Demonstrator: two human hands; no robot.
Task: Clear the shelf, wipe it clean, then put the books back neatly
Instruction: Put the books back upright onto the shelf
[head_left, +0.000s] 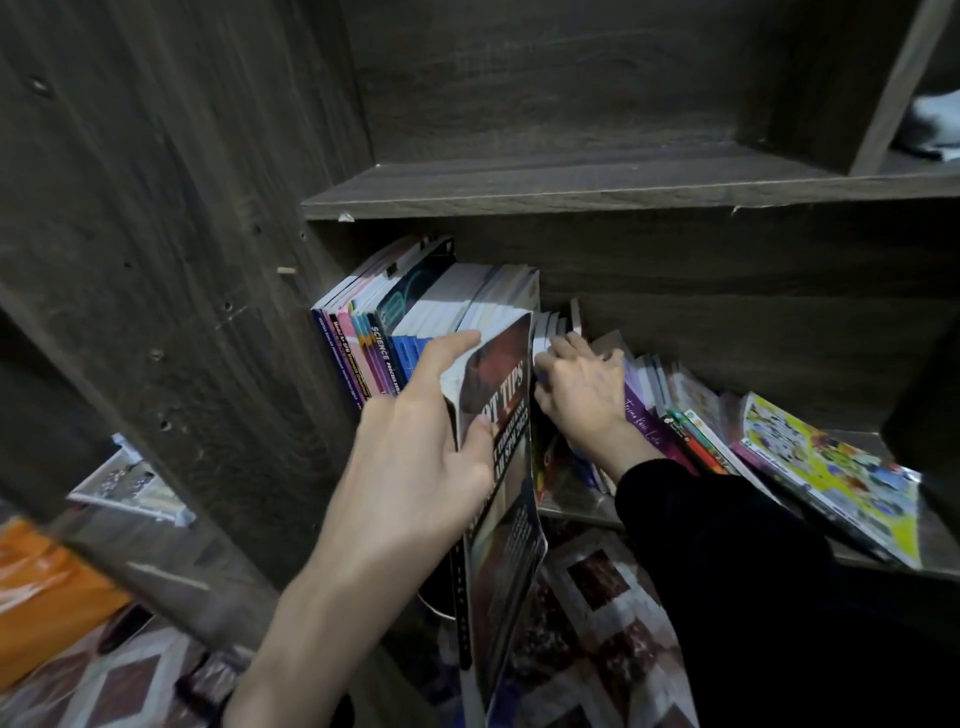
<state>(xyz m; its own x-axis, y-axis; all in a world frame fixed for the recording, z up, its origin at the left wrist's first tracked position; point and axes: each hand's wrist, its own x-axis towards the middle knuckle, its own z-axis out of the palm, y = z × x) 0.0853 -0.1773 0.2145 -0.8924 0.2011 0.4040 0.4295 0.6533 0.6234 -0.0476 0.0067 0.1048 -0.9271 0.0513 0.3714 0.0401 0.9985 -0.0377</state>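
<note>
A dark wooden shelf (727, 254) holds a row of upright books (395, 317) at its left end and several books slumped flat to the right (696, 421). My left hand (410, 467) grips a thin dark booklet (506, 452) with "TIPS" on its cover, thumb on the cover, fingers over its top edge; the booklet sticks out from the row toward me. My right hand (582, 395), in a black sleeve, reaches into the gap just right of the booklet, fingers curled round the tops of small books (550, 325) there.
The shelf board above (571, 195) is bare in view; a white cloth-like thing (935, 124) lies in the upper right compartment. A colourful yellow magazine (826, 467) lies at the shelf's right end. Patterned floor covering (597, 613) and an orange object (47, 587) are below.
</note>
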